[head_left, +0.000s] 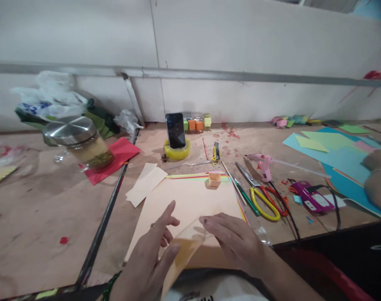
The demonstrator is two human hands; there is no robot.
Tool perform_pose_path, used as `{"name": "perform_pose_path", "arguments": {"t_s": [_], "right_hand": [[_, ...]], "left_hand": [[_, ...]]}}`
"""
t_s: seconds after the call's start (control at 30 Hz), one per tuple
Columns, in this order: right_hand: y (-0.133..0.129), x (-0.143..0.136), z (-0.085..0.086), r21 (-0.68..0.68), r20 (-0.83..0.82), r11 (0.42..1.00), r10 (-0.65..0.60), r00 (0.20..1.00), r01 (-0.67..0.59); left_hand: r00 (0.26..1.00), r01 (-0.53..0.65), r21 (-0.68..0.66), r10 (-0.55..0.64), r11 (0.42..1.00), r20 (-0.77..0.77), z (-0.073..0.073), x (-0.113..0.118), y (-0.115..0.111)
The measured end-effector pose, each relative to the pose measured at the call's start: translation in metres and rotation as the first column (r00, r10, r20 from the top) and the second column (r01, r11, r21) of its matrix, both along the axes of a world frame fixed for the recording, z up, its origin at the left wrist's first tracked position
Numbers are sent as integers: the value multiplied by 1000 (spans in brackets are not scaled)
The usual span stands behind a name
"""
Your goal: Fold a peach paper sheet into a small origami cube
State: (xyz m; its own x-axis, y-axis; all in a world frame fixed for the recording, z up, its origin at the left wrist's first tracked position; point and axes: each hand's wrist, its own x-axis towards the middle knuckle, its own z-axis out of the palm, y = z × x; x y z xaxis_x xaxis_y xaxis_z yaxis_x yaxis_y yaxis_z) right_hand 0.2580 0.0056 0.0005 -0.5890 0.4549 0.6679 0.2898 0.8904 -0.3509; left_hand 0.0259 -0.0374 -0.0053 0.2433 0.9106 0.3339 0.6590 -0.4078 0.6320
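A pale peach sheet of paper (187, 248) stands tilted between my hands, its lower end near my lap. My right hand (237, 238) has its fingers together and pinches the sheet's upper corner. My left hand (152, 251) is at the sheet's left side with fingers apart, the thumb against or very near its edge. Under both hands lies a stack of coloured paper (177, 194), peach on top with yellow, red and green edges showing. On its far edge sits a small folded peach paper box (214, 179).
Scissors (262, 200), a green pen (248, 198), a pink glue gun (264, 165) and a purple power strip (312, 198) lie right. A phone (175, 130) leans in a tape roll (177, 150). A glass jar (83, 144) stands left. Another person's arm (378, 177) is far right.
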Motion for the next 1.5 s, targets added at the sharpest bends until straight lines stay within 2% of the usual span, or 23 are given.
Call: {"name": "perform_pose_path", "arguments": {"t_s": [0.17,0.3,0.4,0.47,0.53,0.6,0.67,0.7,0.77,0.83,0.9,1.0,1.03,1.1,1.23,1.3,1.37,1.5], "right_hand": [[0,3,0,9,-18,999,-38,999,39],[4,8,3,40,-18,999,-21,1000,21],[3,12,2,46,31,997,-70,997,69],[0,14,-2,14,73,996,-86,994,85],[-3,16,-8,-34,119,996,-77,990,81],[-6,18,-14,-86,164,994,-51,985,66],[-7,19,-20,-137,191,990,-10,982,37],[-7,20,-21,-168,199,986,11,980,23],[-6,21,-23,-240,209,970,27,978,25],[-4,23,-22,-309,215,950,16,977,52],[-3,23,-21,-357,214,930,-3,977,81],[-1,23,-20,-426,222,896,-33,975,128],[-1,23,-20,-457,228,876,-50,972,152],[0,21,-21,-528,260,818,-99,961,227],[6,14,-23,-629,300,668,-264,917,398],[11,11,-23,-661,292,616,-314,903,428],[18,9,-22,-662,323,596,-320,891,455],[30,8,-19,-595,463,599,-290,838,536]], "left_hand": [[998,-45,-28,44,999,-40,-6,3,5],[989,-129,26,130,991,-68,-3,-1,7],[986,-48,45,55,998,-155,-1,-11,7],[946,-8,-7,5,1000,-324,-3,-17,7],[864,-50,-33,27,998,-503,-7,-21,7],[794,-68,51,85,996,-602,-11,-24,6],[796,16,179,96,984,-598,-12,-26,4],[818,82,210,54,974,-573,-11,-27,3],[854,235,137,-138,962,-501,-7,-28,0],[862,378,63,-326,924,-388,-4,-27,-2],[863,412,12,-386,911,-325,-4,-26,-3],[924,279,-5,-270,960,-272,-12,-22,-3],[956,200,8,-193,980,-218,-14,-20,-3],[987,115,-50,-120,992,-108,-18,-16,-2],[998,-52,-251,55,966,5,-18,-11,5],[993,-110,-271,119,956,17,-18,-9,11],[985,-168,-225,173,960,3,-18,-8,15],[973,-228,-165,219,960,-68,-20,-8,21]]}}
